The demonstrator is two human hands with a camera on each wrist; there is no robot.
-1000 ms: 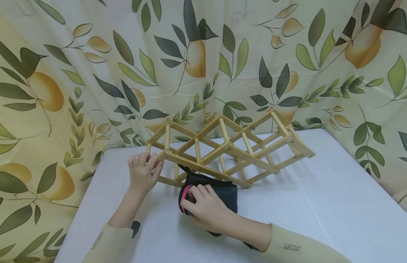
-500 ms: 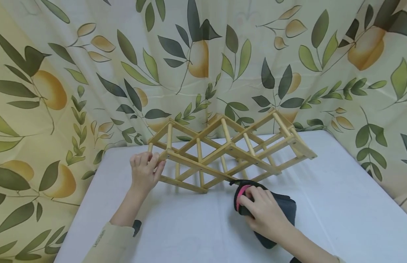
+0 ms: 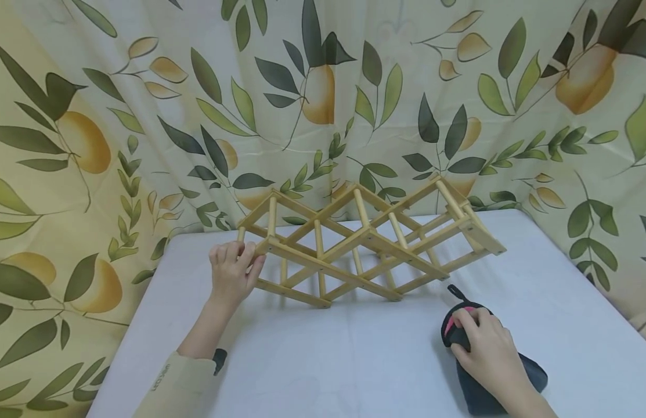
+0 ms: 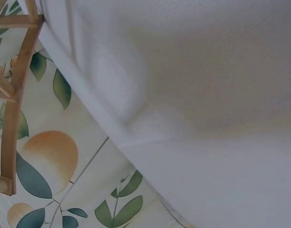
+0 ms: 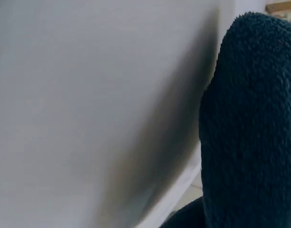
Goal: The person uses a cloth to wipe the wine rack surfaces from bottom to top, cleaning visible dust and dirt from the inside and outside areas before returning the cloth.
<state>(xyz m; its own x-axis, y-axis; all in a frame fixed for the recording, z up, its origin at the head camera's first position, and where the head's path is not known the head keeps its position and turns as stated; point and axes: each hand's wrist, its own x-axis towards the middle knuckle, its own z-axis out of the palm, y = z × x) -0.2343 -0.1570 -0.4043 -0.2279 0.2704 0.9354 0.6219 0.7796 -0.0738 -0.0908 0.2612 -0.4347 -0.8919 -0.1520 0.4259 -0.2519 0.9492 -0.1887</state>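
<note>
A folding wooden lattice rack [image 3: 370,235], with crossed slats and round rods, stands at the back of the table. My left hand [image 3: 234,271] grips its left end, fingers curled over the rod there; in the left wrist view part of the wooden rack [image 4: 14,104] shows at the left edge. At the front right, my right hand [image 3: 490,354] pinches the mouth of a dark navy pouch-like thing [image 3: 476,392]. It has pink inside its rim and a black loop on top; its exact kind is unclear. The dark fleecy pouch [image 5: 250,123] fills the right side of the right wrist view.
A white cloth [image 3: 323,360] covers the table. Behind it hangs a curtain [image 3: 385,87] printed with leaves and fruit, close to the rack's back. A small dark piece [image 3: 220,360] shows beside the left sleeve.
My right hand has carried the dark pouch from in front of the rack's middle to the right and nearer, away from the rack. My left hand has stayed on the rack's left end.
</note>
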